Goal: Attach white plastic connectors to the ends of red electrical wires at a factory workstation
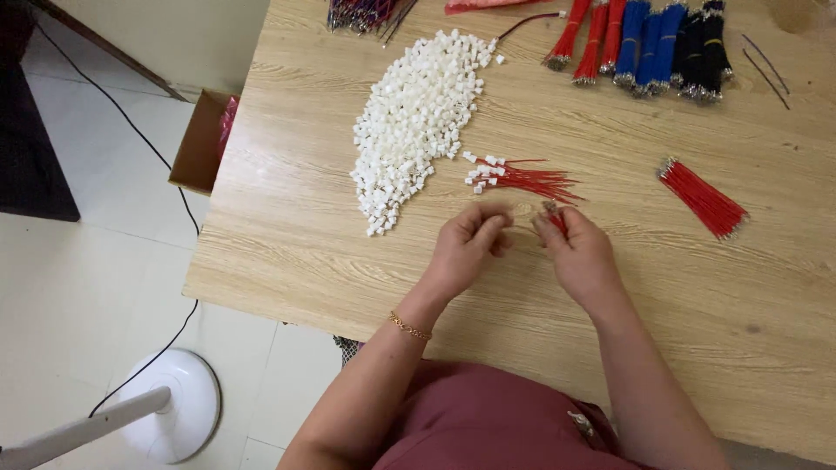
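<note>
Sitting at the desk (287,235), the person has both hands raised just above the wood, close together. The left hand (466,248) has its grip pinched nearly shut on something too small to make out, perhaps a white connector. The right hand (576,254) is closed on a short red wire (557,219), its metal tip poking up. Just beyond the hands lies a small finished batch (514,177) of red wires already capped in white. Judging by the big white pile (409,122) and the loose red bundle (704,198) at right, most of the work remains. Red, blue and black bundles (649,43) wait at the far edge.
</note>
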